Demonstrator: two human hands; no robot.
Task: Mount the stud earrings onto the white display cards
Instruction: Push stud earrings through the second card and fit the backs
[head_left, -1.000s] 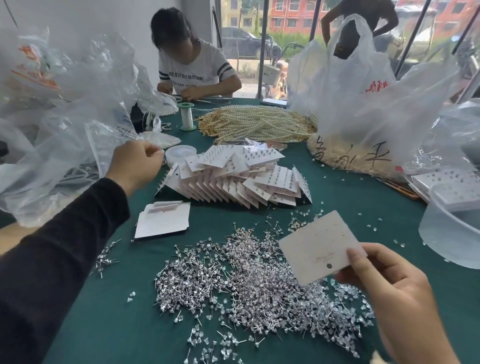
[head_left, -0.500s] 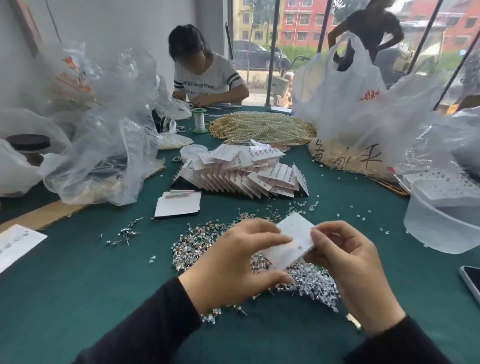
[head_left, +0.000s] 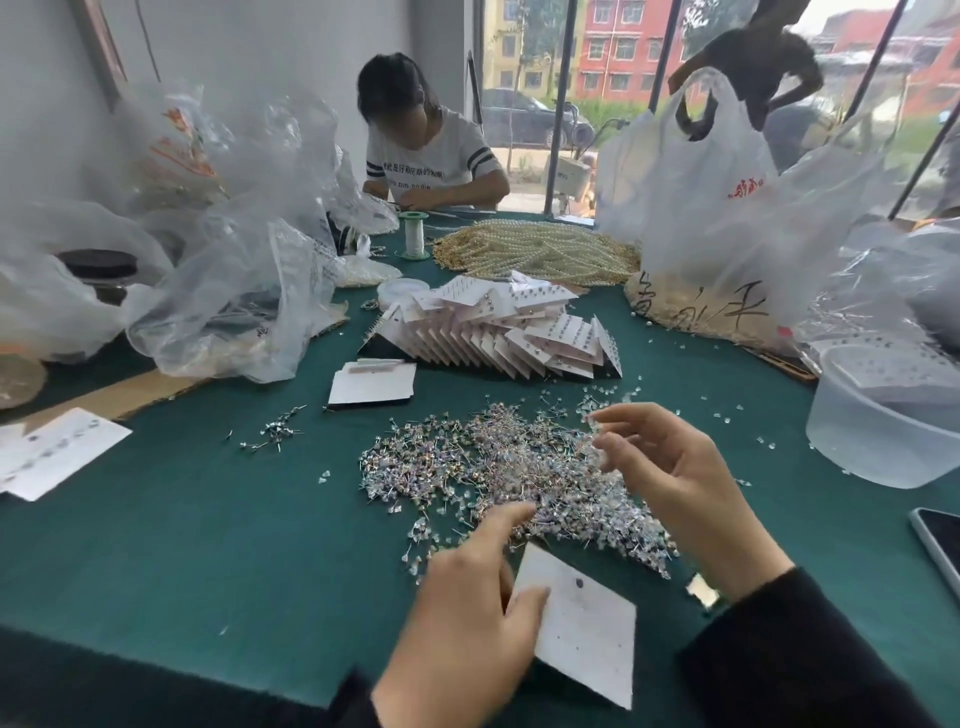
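Green felt covered the table. Nearest me, the left hand pinched a white card by its edge, with the forefinger stretched to the near rim of the heap of stud earrings. The right hand hovered over the heap's right side, fingers loose and spread, gripping nothing I could make out. Farther back lay a small stack of blank cards, then a fanned row of filled cards, a mound of pearl strands, and another person at the far end.
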